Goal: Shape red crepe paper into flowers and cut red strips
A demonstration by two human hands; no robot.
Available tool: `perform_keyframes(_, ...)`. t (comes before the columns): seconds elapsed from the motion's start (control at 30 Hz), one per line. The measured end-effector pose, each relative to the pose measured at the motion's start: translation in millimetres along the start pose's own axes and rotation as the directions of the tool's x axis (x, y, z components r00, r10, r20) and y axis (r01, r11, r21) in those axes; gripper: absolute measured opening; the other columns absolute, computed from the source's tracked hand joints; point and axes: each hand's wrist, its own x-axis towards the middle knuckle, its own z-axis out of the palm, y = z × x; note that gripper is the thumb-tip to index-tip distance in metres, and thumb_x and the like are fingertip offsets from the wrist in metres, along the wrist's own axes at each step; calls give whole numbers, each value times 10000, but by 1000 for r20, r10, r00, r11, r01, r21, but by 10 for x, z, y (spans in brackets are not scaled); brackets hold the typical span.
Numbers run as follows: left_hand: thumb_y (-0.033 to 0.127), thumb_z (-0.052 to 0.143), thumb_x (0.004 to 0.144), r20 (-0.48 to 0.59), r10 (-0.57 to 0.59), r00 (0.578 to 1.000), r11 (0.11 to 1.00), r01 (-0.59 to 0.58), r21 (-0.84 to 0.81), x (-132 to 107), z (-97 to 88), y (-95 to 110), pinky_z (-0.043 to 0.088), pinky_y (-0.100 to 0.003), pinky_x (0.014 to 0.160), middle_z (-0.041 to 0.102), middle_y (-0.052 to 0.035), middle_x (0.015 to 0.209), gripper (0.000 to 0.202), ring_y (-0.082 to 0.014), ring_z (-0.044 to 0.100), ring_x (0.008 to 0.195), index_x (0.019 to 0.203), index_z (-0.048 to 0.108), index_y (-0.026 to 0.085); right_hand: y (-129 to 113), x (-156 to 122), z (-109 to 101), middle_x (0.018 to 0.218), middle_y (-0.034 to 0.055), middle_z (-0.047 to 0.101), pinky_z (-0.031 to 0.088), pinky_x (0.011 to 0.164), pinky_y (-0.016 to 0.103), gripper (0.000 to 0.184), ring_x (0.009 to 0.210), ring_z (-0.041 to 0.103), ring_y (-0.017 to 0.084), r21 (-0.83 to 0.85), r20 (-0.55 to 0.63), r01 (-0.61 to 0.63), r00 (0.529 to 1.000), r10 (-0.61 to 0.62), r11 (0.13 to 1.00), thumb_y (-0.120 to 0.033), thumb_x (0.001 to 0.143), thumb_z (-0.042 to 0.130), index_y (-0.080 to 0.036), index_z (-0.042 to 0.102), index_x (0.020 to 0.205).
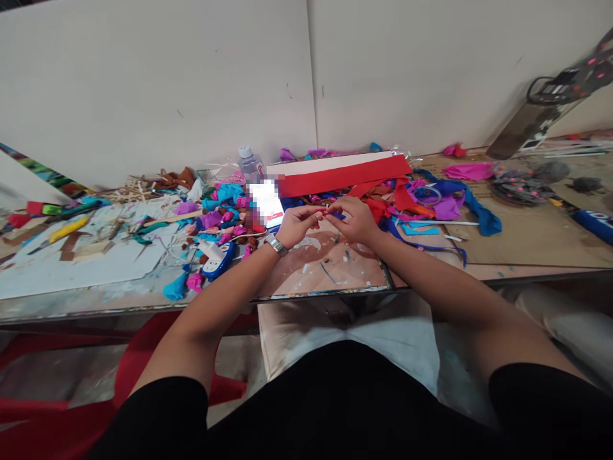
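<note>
My left hand [299,226], with a metal watch [276,244] on its wrist, is closed in a pinch over the table. Opposite it, my right hand [355,218] pinches too, and the fingertips of both nearly meet. Between them shows a small red piece [324,213], which looks like crepe paper; its exact shape is mostly hidden by the fingers. Just behind the hands lies a long strip of red crepe paper [342,177]. A lit phone [269,206], partly blurred, leans beside my left hand.
Crumpled colored paper pieces [211,219] cover the table left of the phone, near a blue-and-white power strip [218,260]. A plastic bottle [251,165] stands behind. Blue paper [486,214] and a cardboard sheet [517,239] lie right. A yellow cutter [68,229] is far left.
</note>
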Motion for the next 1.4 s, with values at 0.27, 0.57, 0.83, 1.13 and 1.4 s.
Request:
perform_keyframes(0.27, 596, 831, 875, 39, 22, 999, 999, -24, 33, -18, -9, -39, 515, -254, 633, 731, -37, 732, 521, -113, 623, 619, 1161, 857, 162, -5, -21, 2, 933, 94, 795, 495, 899, 435, 385, 932, 702, 276, -36, 66, -9, 998, 12, 999, -564, 1047, 578, -240, 757, 939)
perform_keyframes(0.57, 612, 832, 863, 39, 25, 999, 999, -26, 39, -27, 5, -43, 519, -258, 641, 749, -43, 793, 510, -107, 618, 617, 1127, 864, 176, 25, -27, 48, 944, 94, 761, 479, 892, 412, 326, 925, 664, 268, -18, 111, -41, 993, 42, 999, -493, 1059, 549, -230, 697, 937)
perform_keyframes(0.83, 603, 835, 858, 28, -40, 999, 999, 40, 19, -13, -16, -67, 497, -249, 622, 717, -28, 756, 500, -100, 590, 610, 1108, 871, 172, 39, -35, 61, 943, 85, 796, 505, 872, 399, 349, 919, 700, 263, 3, 124, -54, 991, 53, 999, -527, 1036, 604, -231, 776, 967)
perform_keyframes(1.13, 614, 876, 809, 77, -130, 989, 989, 135, -61, -23, 15, -67, 499, -250, 605, 710, -33, 742, 541, -99, 581, 600, 1105, 873, 161, 55, -17, 51, 860, 62, 801, 514, 771, 341, 311, 812, 701, 219, 80, 159, -142, 979, 128, 987, -469, 965, 653, -201, 785, 876)
perform_keyframes(1.4, 608, 888, 801, 70, -88, 994, 992, 94, -86, -2, 9, -54, 516, -257, 603, 710, -22, 732, 566, -99, 595, 594, 1149, 860, 162, 40, -22, 38, 890, 51, 819, 531, 791, 352, 293, 812, 718, 220, 122, 150, -157, 979, 138, 980, -452, 959, 657, -218, 815, 881)
